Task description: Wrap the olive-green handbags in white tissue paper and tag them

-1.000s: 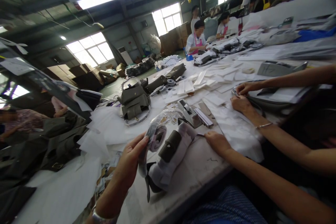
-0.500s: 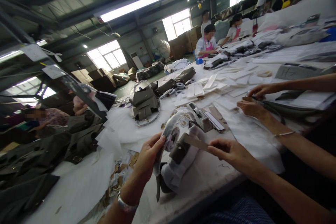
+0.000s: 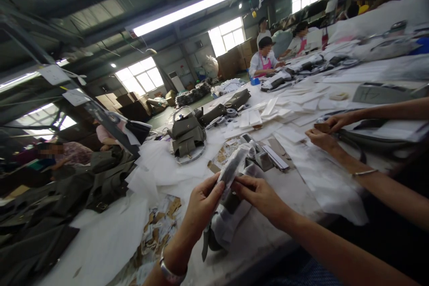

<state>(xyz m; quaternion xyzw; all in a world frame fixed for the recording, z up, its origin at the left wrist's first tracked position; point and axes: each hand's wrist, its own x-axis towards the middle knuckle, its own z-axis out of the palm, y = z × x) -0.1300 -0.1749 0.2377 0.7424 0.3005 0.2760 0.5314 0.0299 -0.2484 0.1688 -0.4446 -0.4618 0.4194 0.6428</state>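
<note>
A grey-green handbag (image 3: 231,203), partly covered in white wrapping, rests on the table in front of me. Its arched handle (image 3: 234,167) is wrapped in clear plastic. My left hand (image 3: 206,196) grips the handle from the left, thumb on top. Against the handle's right side, my right hand (image 3: 256,194) has its fingers pinched together; what lies between them is hidden. A dark strap end (image 3: 205,246) hangs down at the bag's lower left. Just beyond the handle stands a grey tape dispenser (image 3: 263,158).
At right, a co-worker's hands (image 3: 326,132) hold a small brown piece over another bag. A finished-looking grey-green bag (image 3: 187,136) stands farther back. White sheets (image 3: 251,118) and a box of scraps (image 3: 159,223) lie around. Dark bags (image 3: 43,214) pile up at left.
My right hand has moved left and up to the handle. The flat grey-brown strip it held out before is now out of sight. My left hand has shifted slightly right, and the handle is seen more edge-on.
</note>
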